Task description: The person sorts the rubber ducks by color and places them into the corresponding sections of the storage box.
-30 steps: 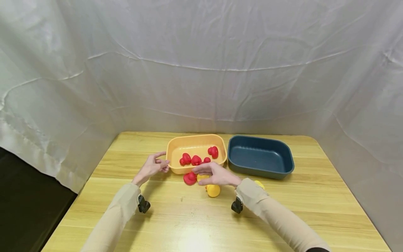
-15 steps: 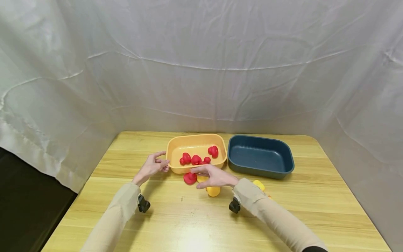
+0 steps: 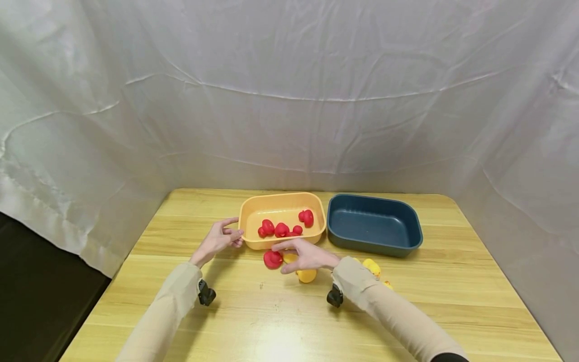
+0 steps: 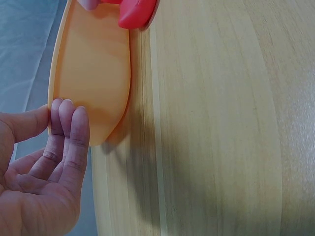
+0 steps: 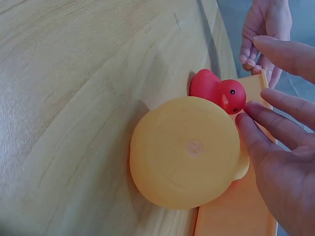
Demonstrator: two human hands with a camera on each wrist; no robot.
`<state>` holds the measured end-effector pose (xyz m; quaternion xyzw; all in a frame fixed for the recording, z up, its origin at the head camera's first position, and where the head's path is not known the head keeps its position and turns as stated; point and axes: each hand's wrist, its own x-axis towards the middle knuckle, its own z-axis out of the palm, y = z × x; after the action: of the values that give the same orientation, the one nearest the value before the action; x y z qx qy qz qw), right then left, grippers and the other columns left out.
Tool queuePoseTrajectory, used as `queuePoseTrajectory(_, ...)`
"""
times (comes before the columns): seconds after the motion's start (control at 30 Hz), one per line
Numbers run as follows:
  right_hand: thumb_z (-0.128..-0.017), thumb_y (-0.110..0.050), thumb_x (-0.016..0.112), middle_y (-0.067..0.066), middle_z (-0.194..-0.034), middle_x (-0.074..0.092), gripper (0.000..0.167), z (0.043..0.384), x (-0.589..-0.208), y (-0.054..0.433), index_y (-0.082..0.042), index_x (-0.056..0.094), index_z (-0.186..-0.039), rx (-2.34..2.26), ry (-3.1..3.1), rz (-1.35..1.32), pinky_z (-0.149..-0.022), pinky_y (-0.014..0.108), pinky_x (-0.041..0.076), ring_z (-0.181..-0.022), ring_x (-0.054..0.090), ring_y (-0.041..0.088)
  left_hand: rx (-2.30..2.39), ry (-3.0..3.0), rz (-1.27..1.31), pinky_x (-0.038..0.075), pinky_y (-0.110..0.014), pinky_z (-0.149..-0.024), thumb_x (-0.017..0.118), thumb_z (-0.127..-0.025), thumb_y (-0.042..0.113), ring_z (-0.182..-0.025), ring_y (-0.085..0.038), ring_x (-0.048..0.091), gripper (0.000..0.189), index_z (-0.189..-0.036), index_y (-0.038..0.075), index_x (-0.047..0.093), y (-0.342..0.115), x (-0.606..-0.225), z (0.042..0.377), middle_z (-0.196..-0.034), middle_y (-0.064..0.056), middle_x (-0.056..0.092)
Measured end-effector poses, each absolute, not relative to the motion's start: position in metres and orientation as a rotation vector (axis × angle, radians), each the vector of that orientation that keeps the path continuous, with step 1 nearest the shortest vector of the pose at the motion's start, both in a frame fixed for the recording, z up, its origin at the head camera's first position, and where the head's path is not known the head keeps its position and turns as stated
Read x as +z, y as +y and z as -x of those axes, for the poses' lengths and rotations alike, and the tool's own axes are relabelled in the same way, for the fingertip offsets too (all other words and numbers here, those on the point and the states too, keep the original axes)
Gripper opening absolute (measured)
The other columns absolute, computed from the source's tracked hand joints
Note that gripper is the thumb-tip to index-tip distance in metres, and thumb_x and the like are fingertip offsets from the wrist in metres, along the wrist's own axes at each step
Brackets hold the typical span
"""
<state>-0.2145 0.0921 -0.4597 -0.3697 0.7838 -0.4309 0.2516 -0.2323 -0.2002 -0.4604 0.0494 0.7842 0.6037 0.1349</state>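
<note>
My left hand (image 3: 217, 240) pinches the left end of an orange plastic bin (image 3: 280, 203), thumb at the rim and fingers against its outer wall in the left wrist view. Several red rubber ducks (image 3: 268, 227) lie inside the bin. Just in front of it, on the table, sits another red rubber duck (image 5: 216, 92). The fingertips of my right hand (image 3: 309, 255) are right at this duck's head, fingers extended and spread. Beneath and beside that hand are yellow rubber ducks (image 3: 307, 275), partly hidden by it; one yellow duck (image 5: 184, 152) shows its round base in the right wrist view.
A dark blue bin (image 3: 375, 223) stands right of the orange one, with nothing seen inside. More yellow ducks (image 3: 372, 267) lie in front of it, partly behind my right sleeve. Pale curtains (image 3: 316, 125) enclose the back and sides of the wooden table (image 3: 253, 322).
My right hand has shifted slightly left and nearer to me. The red duck in front of the orange bin has turned a little. My left hand has stayed on the bin.
</note>
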Motion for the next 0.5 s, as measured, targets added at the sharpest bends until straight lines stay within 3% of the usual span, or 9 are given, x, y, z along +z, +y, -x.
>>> queuePoseTrajectory(0.17,-0.089,-0.008,0.074,0.019,-0.143,0.058,0.056,0.2153,-0.4633,0.0906,0.004,0.054,-0.140,-1.181,2.101,1.013,-0.118,0.049,0.042,-0.135,0.054,0.035,1.743,2.275,-0.136,0.064,-0.029,-0.074,0.057,-0.101,0.003,-0.075,-0.012,0.071,0.063,-0.152,-0.015,0.025,-0.2001,-0.4600,0.2328,-0.097,-0.028,0.071)
queuePoseTrajectory(0.37,-0.088,-0.001,0.073,0.021,-0.137,0.062,0.051,0.2151,-0.4657,0.0863,0.006,0.057,-0.136,-1.232,2.046,0.999,-0.115,0.048,0.046,-0.126,0.059,0.036,1.728,2.288,-0.127,0.064,-0.033,-0.077,0.058,-0.101,0.004,-0.074,-0.012,0.071,0.063,-0.152,-0.014,0.025,-0.1999,-0.4595,0.2327,-0.096,-0.025,0.072)
queuePoseTrajectory(0.5,-0.087,0.001,0.073,0.015,-0.133,0.066,0.047,0.2151,-0.4668,0.0826,0.001,0.061,-0.133,-1.173,2.096,1.003,-0.107,0.039,0.053,-0.116,0.063,0.026,1.733,2.282,-0.129,0.064,-0.032,-0.077,0.057,-0.101,0.004,-0.074,-0.012,0.071,0.063,-0.152,-0.014,0.025,-0.2000,-0.4592,0.2323,-0.097,-0.025,0.073)
